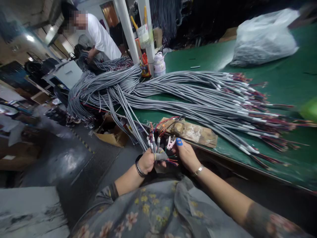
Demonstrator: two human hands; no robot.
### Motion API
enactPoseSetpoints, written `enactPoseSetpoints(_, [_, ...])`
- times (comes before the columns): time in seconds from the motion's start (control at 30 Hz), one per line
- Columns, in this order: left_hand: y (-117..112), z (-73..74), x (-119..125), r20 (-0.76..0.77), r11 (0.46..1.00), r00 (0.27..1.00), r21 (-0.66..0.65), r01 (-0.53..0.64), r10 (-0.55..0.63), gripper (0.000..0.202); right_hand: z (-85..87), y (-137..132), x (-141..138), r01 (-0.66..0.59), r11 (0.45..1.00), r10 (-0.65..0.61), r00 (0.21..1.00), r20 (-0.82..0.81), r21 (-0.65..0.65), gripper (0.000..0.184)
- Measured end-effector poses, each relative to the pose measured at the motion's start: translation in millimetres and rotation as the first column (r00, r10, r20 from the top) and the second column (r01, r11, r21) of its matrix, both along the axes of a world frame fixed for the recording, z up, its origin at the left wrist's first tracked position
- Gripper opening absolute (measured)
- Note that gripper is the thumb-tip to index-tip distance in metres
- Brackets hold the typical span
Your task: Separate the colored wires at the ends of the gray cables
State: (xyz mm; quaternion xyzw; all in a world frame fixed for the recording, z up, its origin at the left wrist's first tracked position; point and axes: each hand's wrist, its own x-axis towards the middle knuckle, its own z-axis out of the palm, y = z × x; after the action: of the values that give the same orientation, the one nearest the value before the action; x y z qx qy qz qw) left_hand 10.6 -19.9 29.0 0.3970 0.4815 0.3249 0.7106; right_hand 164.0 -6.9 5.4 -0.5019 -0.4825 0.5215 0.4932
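Note:
My left hand (146,161) is closed round a few grey cables, below the worktable's front edge. The ends of the held cables (158,142) point up, with white sleeves and red and orange wires fanning out. From the same grip a grey cable end (161,156) points right, its thin coloured wires spread. My right hand (187,154), with blue tape on the thumb, is curled just right of these wires. A small pale pink clip (170,143) is beside its thumb. Whatever lies between the right fingers is hidden.
A worn wooden block (198,134) sits at the edge of the green worktable (210,54). Long grey cables (193,96) cover much of it. Behind are a plastic bag (264,39) and lilac bottle (159,64). Another person (102,38) handles cables; a cardboard box (111,132) is below.

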Motion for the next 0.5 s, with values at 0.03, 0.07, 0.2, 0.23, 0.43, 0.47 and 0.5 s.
enactPoseSetpoints(0.03, [1.1, -0.9, -0.1, 0.001, 1.0, 1.0, -0.005, 0.006, -0.006, 0.037, -2.6, 1.1, -1.8, -0.027, 0.998, 0.022, 0.995, -0.094, -0.048, 0.064])
enactPoseSetpoints(0.07, [2.1, -1.5, -0.1, 0.003, 1.0, 1.0, -0.01, 0.013, -0.013, 0.038, -5.0, 2.4, -3.7, -0.067, 0.992, 0.045, 0.977, -0.207, -0.103, 0.063])
enactPoseSetpoints(0.2, [5.1, -2.4, 0.2, -0.013, 0.999, 0.999, -0.022, 0.047, -0.047, 0.039, -10.4, 6.6, -9.9, -0.169, 0.953, 0.005, 0.837, -0.547, -0.251, 0.053])
enactPoseSetpoints(0.23, [5.5, -2.6, 0.4, -0.02, 0.998, 0.998, -0.023, 0.058, -0.059, 0.038, -10.6, 7.1, -10.6, -0.165, 0.95, -0.019, 0.816, -0.577, -0.265, 0.05])
enactPoseSetpoints(0.43, [6.3, -5.1, 0.1, -0.038, 0.996, 0.995, -0.009, 0.091, -0.091, 0.038, -10.0, 7.0, -12.1, -0.128, 0.95, -0.083, 0.776, -0.625, -0.285, 0.038])
enactPoseSetpoints(0.47, [6.2, -5.6, -0.1, -0.042, 0.996, 0.995, -0.008, 0.094, -0.095, 0.037, -10.3, 6.9, -12.3, -0.134, 0.95, -0.079, 0.771, -0.632, -0.283, 0.038])
enactPoseSetpoints(0.5, [6.0, -6.0, -0.3, -0.046, 0.995, 0.994, -0.009, 0.098, -0.099, 0.037, -10.8, 6.9, -12.3, -0.141, 0.949, -0.077, 0.765, -0.639, -0.283, 0.038])
